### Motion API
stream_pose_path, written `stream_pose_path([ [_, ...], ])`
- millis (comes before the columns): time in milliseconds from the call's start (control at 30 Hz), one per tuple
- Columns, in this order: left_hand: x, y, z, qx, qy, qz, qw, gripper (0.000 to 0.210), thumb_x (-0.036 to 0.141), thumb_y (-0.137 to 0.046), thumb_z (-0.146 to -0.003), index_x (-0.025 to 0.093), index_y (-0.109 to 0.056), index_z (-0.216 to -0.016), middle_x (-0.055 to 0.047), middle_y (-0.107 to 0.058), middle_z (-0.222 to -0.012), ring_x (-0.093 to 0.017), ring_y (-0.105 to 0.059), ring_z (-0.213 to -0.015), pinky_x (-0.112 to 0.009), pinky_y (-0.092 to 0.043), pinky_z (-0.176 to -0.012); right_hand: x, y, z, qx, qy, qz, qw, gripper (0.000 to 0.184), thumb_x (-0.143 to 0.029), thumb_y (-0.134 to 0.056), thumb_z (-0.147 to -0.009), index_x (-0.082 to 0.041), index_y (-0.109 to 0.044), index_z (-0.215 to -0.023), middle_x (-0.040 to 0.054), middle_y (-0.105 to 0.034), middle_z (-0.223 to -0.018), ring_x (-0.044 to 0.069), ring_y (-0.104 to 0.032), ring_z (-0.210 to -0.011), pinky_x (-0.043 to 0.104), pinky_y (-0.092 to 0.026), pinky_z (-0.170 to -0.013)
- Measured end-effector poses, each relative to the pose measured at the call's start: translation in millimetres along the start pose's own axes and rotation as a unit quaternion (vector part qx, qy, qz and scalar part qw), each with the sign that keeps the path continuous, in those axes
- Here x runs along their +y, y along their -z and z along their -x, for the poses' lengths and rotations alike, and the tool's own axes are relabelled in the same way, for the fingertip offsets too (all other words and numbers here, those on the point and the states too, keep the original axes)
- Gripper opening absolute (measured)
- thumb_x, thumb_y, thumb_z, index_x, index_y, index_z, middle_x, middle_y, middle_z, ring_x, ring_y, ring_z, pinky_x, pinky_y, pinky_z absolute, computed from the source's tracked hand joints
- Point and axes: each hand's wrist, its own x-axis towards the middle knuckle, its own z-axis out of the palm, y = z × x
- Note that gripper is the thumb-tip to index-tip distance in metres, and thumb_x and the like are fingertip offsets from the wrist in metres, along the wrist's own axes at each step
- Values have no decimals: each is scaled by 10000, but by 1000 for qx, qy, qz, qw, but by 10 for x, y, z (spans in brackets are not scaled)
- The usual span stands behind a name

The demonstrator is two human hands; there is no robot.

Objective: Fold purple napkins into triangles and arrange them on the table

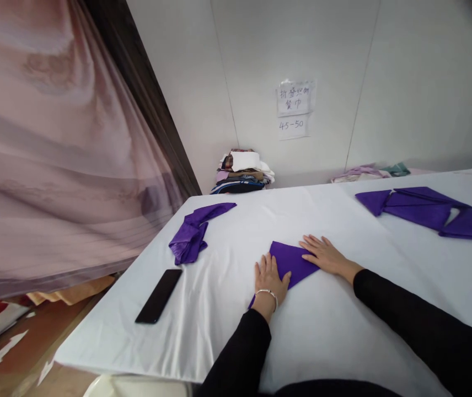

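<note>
A purple cloth napkin (294,264), folded into a pointed shape, lies flat on the white-covered table (228,309) in front of me. My left hand (271,275), with a silver bracelet at its wrist, rests flat on the napkin's left part, fingers stretched out. Over its right corner lies my right hand (322,255), also flat with fingers extended. Part of the napkin is hidden under both hands. A crumpled purple cloth (189,234) sits to the left, apart from my hands.
A black phone (159,296) lies at the left. Several folded purple napkins (422,208) are at the right. Behind the table stands a pile of clothes (242,173) near the wall, which bears paper signs (296,107). A pink curtain (54,138) hangs at the left.
</note>
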Motion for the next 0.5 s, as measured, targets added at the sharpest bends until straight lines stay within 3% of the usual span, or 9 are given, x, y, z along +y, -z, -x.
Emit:
stream_pose_path([
  [133,-54,16,39,-2,8,-7,1000,728,576,-106,-854,109,-218,-1401,-94,-178,-1485,-249,-104,-1364,-468,-93,-1110,-143,54,39,20,-43,20,999,659,-639,-190,-852,-272,-301,-1387,62,-218,-1471,269,-144,-1347,536,-81,-1053],
  [233,-63,-3,35,-1,7,-9,1000,723,566,-125,-853,102,-225,-1398,-95,-175,-1485,-250,-97,-1365,-472,-82,-1109,-492,42,50,70,36,17,997,653,-630,-206,-859,-268,-273,-1398,63,-196,-1478,253,-116,-1353,511,-40,-1065],
  [333,-64,-26,22,-6,5,-13,1000,670,501,-178,-862,103,-218,-1400,-86,-160,-1488,-242,-84,-1367,-469,-77,-1110,-806,-37,21,52,125,-17,991,658,-625,-207,-865,-258,-237,-1410,61,-190,-1480,241,-124,-1353,486,-54,-1072],
  [500,-116,13,70,-7,15,-7,1000,653,496,-168,-869,116,-235,-1396,-77,-171,-1486,-228,-94,-1366,-451,-87,-1113,-823,-148,-46,10,127,-48,991,641,-622,-200,-870,-268,-259,-1401,59,-223,-1469,239,-138,-1350,499,-73,-1068],
])
